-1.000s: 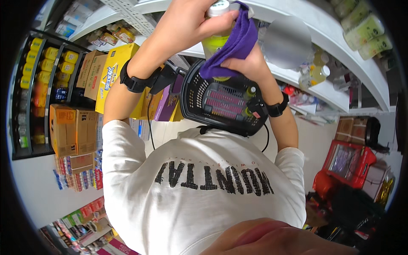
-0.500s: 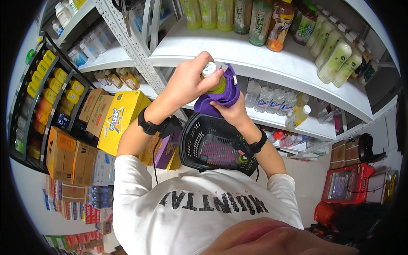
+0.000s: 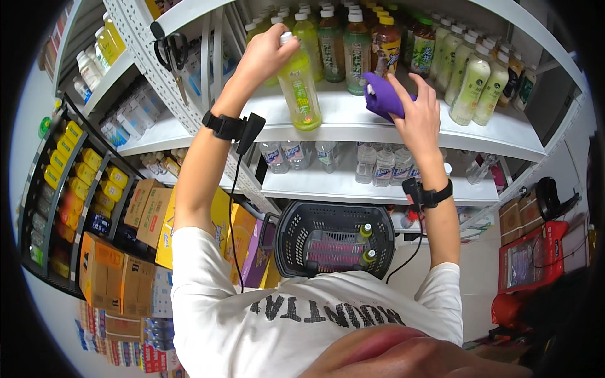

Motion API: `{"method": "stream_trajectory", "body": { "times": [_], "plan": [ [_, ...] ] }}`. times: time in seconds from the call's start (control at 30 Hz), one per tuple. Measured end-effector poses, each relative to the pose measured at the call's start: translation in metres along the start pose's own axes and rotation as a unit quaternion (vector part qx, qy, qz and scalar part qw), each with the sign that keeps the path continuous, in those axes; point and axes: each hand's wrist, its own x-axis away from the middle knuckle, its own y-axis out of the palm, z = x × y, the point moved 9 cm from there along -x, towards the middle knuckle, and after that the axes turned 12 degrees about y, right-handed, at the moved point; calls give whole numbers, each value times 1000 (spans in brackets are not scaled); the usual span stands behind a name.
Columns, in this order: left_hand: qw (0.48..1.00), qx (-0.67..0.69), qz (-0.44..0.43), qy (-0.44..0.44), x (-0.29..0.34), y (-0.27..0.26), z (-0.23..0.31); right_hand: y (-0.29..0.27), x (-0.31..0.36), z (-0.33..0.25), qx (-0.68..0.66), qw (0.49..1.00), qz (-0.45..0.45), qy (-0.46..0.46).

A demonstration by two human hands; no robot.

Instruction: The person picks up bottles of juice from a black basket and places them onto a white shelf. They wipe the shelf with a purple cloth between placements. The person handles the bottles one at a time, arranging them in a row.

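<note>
My left hand [image 3: 266, 55] grips a yellow-green drink bottle [image 3: 299, 91] by its white cap. The bottle is nearly upright at the front of the white shelf [image 3: 343, 114], before other bottles of its kind. Whether its base touches the shelf I cannot tell. In my right hand [image 3: 419, 116] is a bunched purple cloth [image 3: 383, 96], held over the shelf's front in line with the dark tea bottles [image 3: 357, 53]. The thumb and fingers reach round its right side.
A black basket [image 3: 283, 249] with two green-necked bottles in it stands below the shelf. Clear bottles [image 3: 384, 165] fill part of the lower shelf. Scissors [image 3: 171, 60] hang on the left post. Cartons [image 3: 104, 271] are stacked at left. Pale green bottles [image 3: 469, 88] stand at right.
My left hand has carried the bottle forward and up to the upper shelf. My right hand, with the purple cloth, has come off the bottle and moved right. The view has shifted.
</note>
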Motion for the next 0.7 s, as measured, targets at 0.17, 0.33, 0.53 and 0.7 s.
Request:
{"method": "stream_trajectory", "body": {
  "times": [0.17,0.33,0.53,0.7],
  "plan": [
    [1000,-23,-8,9,-23,28,-28,62,17,58,94,986,-120,71],
    [997,-55,30,50,-43,48,-38,61,22,65,65,995,-58,52],
    [996,-47,37,61,-52,69,-81,61,26,61,54,995,-52,69],
    [995,-39,65,71,-65,82,-96,57,26,58,50,997,-27,59]
  ]
}}
